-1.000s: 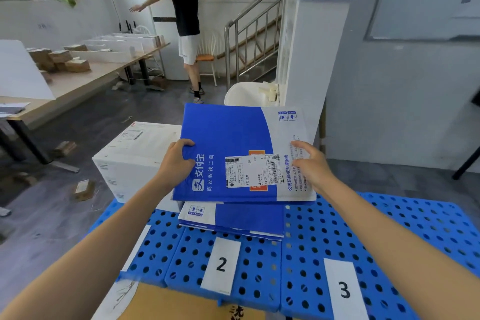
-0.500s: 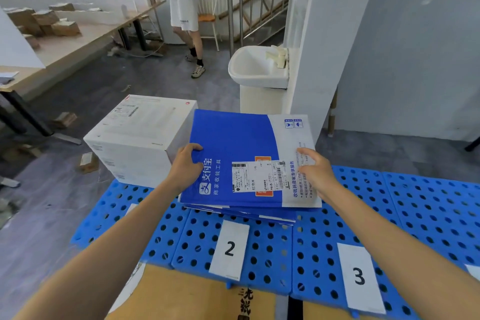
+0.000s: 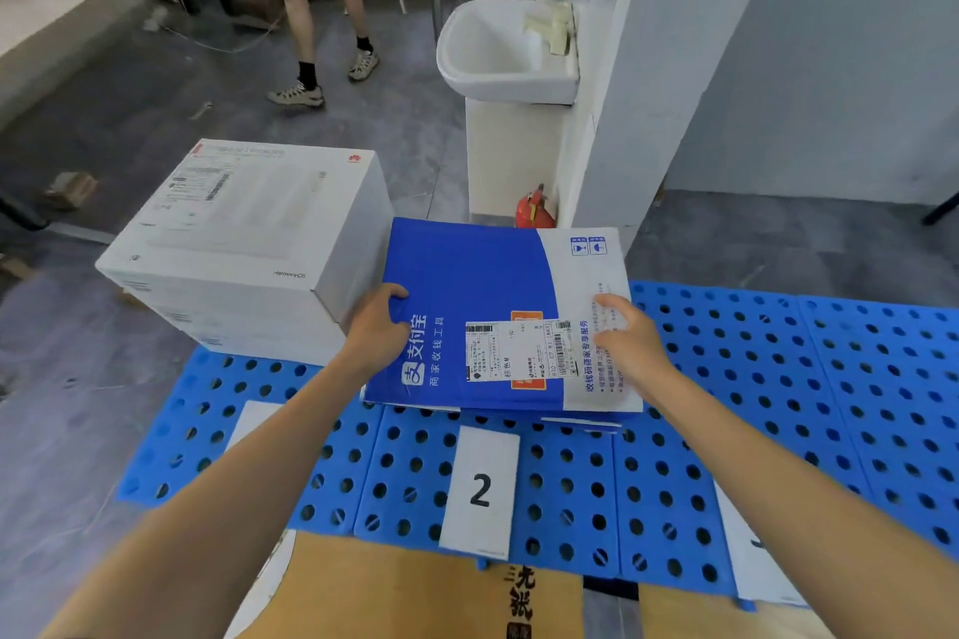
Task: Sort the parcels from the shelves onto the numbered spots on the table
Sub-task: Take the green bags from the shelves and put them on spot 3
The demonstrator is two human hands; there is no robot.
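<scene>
A flat blue-and-white parcel (image 3: 482,275) lies on top of a second similar parcel (image 3: 581,420) on the blue perforated table (image 3: 778,379), behind the label numbered 2 (image 3: 480,490). My left hand (image 3: 376,329) grips its left edge, thumb on top. My right hand (image 3: 630,345) holds its right side with fingers resting on the white band. A large white box (image 3: 249,244) stands on the table's left part, beside the blue parcel. Another white number label (image 3: 752,550) shows at the right, partly hidden by my arm.
A person (image 3: 316,5) in white shorts walks on the grey floor beyond the table. A white sink (image 3: 498,52) sits against a white pillar (image 3: 622,67), a red extinguisher (image 3: 534,210) below it. A brown cardboard box (image 3: 415,592) lies under the table's near edge.
The blue parcel came down from mid-air onto the lower blue parcel at spot 2. My view tilted downward. The person in the background stepped nearer.
</scene>
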